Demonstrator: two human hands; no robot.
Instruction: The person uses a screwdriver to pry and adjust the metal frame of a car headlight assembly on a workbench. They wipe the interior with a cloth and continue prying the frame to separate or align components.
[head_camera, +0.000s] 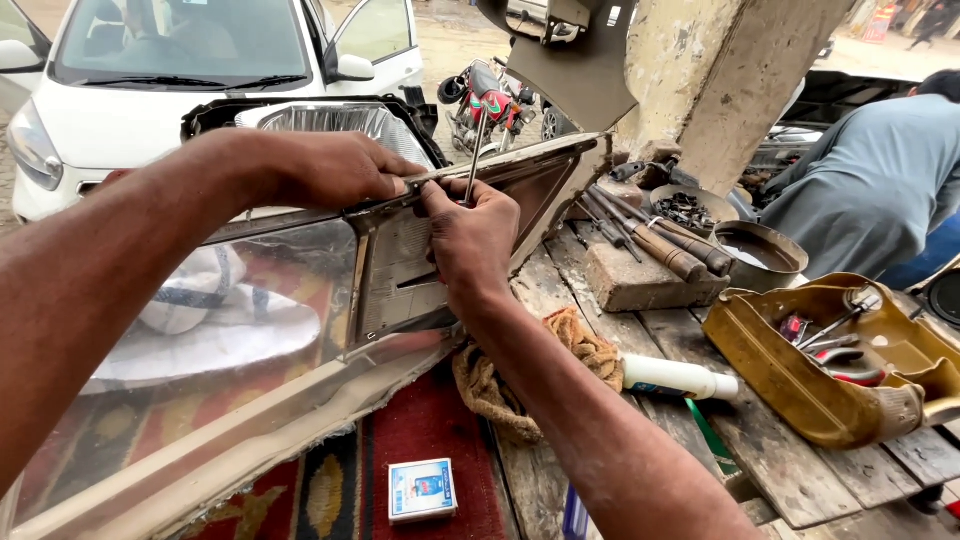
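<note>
So the big headlight housing (300, 300) takes up most of the left side, propped on edge on the wooden worktop (690, 340), clear lens facing the camera and its silver reflector poking up behind. Everything below is placed relative to that housing.

Behind it sits a white car (150, 90), and off past its right end there's a person in a grey shirt (870, 190) bent over their own stuff. Under the housing is a red patterned rug (420, 440). Well to the right of it lies a cut-open yellow plastic can (830, 370) used as a tray, pliers and screwdrivers in it. Closer in, just right of the housing's top corner, a wooden block (640, 280) carries a few wood-handled tools.

The left hand (330, 170) is clamped over the housing's top edge, fingers pressed together along the rim. The right hand (465, 235) is right beside it, fingers curled and pinching a thin metal rod (476, 150) that stands nearly upright against the same edge (can't tell what kind of tip it has, the fingers hide it).

Smaller bits: a brown rag (560, 350) just below the housing's right corner, a white tube (680, 378) beside the rag, and a little blue-and-white box (421, 490) on the rug in front of the housing.
</note>
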